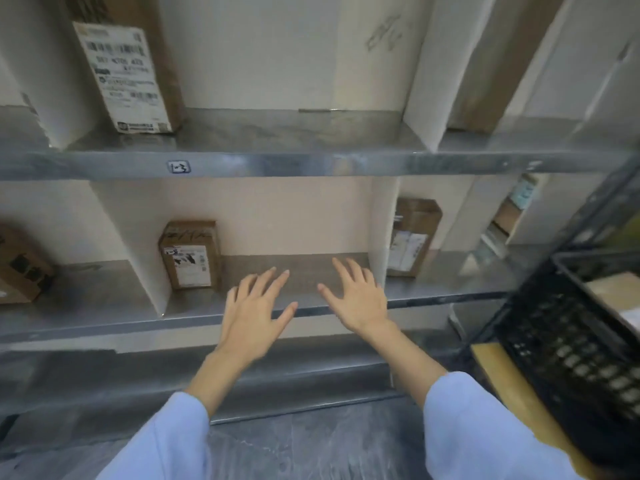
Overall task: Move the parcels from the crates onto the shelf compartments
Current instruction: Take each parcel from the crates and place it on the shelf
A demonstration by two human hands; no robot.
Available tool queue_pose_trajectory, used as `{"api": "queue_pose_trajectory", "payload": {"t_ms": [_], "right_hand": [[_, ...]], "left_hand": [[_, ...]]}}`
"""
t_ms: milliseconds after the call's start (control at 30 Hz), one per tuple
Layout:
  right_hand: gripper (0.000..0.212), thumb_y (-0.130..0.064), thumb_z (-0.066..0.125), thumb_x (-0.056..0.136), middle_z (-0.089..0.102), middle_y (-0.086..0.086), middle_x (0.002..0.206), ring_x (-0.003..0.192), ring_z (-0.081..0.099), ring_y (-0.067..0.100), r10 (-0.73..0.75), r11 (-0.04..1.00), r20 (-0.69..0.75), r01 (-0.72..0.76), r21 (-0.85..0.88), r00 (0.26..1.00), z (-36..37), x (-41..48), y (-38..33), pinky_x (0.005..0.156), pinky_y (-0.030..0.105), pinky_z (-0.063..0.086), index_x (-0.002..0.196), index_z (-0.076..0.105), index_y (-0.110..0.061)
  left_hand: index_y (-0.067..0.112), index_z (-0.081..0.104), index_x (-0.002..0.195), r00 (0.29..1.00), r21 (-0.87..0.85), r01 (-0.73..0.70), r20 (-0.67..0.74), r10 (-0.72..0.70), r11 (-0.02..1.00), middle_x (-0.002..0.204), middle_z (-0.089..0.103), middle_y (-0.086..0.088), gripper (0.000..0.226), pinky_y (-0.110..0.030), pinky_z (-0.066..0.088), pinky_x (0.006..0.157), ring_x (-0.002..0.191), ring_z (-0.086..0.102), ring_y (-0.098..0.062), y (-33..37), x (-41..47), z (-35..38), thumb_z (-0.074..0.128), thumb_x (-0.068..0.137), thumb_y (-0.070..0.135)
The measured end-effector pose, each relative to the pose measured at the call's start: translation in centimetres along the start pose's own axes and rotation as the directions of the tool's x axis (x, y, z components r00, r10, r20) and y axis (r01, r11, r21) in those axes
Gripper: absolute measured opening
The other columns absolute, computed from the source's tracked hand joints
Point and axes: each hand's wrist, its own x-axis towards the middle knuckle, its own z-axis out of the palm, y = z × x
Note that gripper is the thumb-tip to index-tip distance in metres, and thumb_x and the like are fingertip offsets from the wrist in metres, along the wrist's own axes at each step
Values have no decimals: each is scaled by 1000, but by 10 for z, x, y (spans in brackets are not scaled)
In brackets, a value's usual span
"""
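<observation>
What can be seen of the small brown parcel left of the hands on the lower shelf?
The brown parcel is a cardboard box standing upright on the metal shelf, at the left of its compartment beside the white divider. A white printed label covers its lower front; dark handwriting marks the upper front. It looks closed. The left hand is near but not touching it.

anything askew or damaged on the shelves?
Nothing clearly wrong. The middle parcel stands upright; the far-left parcel sits turned at an angle, cut off by the frame. The left hand and right hand are empty. Blur hides any damage.
</observation>
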Motion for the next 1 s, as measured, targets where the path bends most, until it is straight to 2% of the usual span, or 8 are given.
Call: {"api": "queue_pose_trajectory", "payload": {"t_ms": [233, 333, 500, 733, 867, 1000], "right_hand": [[70, -64, 35, 97, 15, -2, 164, 146, 22, 28, 131, 991, -155, -135, -14, 979, -96, -87, 117, 112, 47, 28, 157, 12, -36], [70, -63, 37, 96, 15, -2, 164, 147, 20, 28, 223, 973, -257, -232, -4, 940, -134, -124, 163, 112, 49, 29, 157, 12, -37], [69, -61, 37, 98, 16, -1, 164, 148, 18, 27, 349, 929, -370, -369, 19, 861, -186, -180, 232, 113, 47, 28, 157, 12, -35], [68, -63, 35, 97, 17, -2, 164, 147, 20, 27, 553, 815, -402, -574, 77, 730, -211, -221, 311, 112, 47, 30, 156, 16, -35], [69, -61, 38, 97, 18, 0, 163, 147, 20, 28, 617, 757, -422, -648, 86, 665, -224, -228, 355, 114, 50, 28, 156, 16, -33], [71, -60, 41, 97, 18, 4, 163, 147, 20, 30, 688, 690, -407, -715, 113, 600, -236, -220, 404, 115, 47, 26, 156, 16, -31]], "left_hand": [[37, 27, 152, 962, -56, -272, -2, 272, 961, 158, 31, 6, 77, -44, 25, 111, 141, 28, -23, 158, 3, 5, 9, 85, 70], [37, 27, 152, 919, -79, -394, -18, 394, 916, 157, 31, 7, 75, -41, 24, 110, 141, 26, -21, 224, 3, 6, 10, 87, 69], [34, 30, 152, 821, -142, -568, -33, 569, 811, 157, 33, 5, 76, -44, 24, 110, 140, 28, -23, 323, 5, 6, 11, 87, 70], [36, 25, 153, 710, -204, -696, -45, 703, 689, 158, 30, 7, 78, -41, 21, 112, 142, 23, -20, 425, 24, 17, 10, 85, 71], [34, 24, 153, 639, -219, -758, -59, 767, 615, 158, 29, 7, 62, -40, 21, 112, 142, 24, -20, 477, 50, 32, 32, 98, 61], [34, 24, 153, 573, -244, -801, -51, 818, 546, 157, 30, 8, 60, -40, 23, 110, 140, 26, -20, 526, 88, 54, 36, 98, 57]]}}
